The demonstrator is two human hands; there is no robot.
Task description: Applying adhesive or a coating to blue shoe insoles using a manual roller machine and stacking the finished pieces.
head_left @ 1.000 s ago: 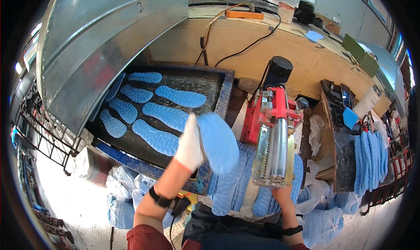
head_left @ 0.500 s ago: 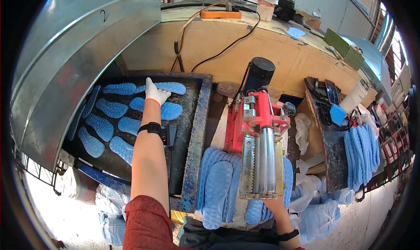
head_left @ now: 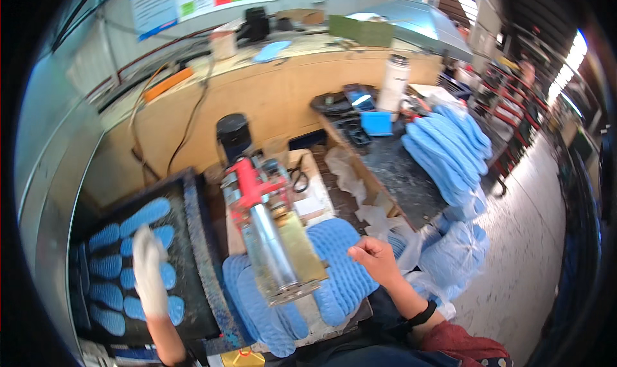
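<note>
My left hand (head_left: 151,274), in a white glove and smeared by motion, is over the blue insoles (head_left: 106,295) laid out in a dark tray (head_left: 193,258). Whether its fingers hold anything is not visible. My right hand (head_left: 378,261) is bare, its fingers curled in and the thumb toward the index finger, with nothing seen in them. It is just right of a stack of bumpy blue insoles (head_left: 337,264). Left of that stack is a red machine (head_left: 254,184) with a metal roller (head_left: 275,248). More blue insoles (head_left: 257,303) lie under and in front of the roller.
A dark side table (head_left: 411,174) at right holds a pile of blue insoles (head_left: 447,152), a white bottle (head_left: 393,87), a phone (head_left: 358,98) and a blue box (head_left: 376,124). Clear bags of blue pieces (head_left: 453,254) stand below it. A metal hood (head_left: 48,174) rises at left.
The view has swung right. My left hand has come back from the tray's far insoles. My right hand has come out from beneath the roller and is now beside the insole stack.
</note>
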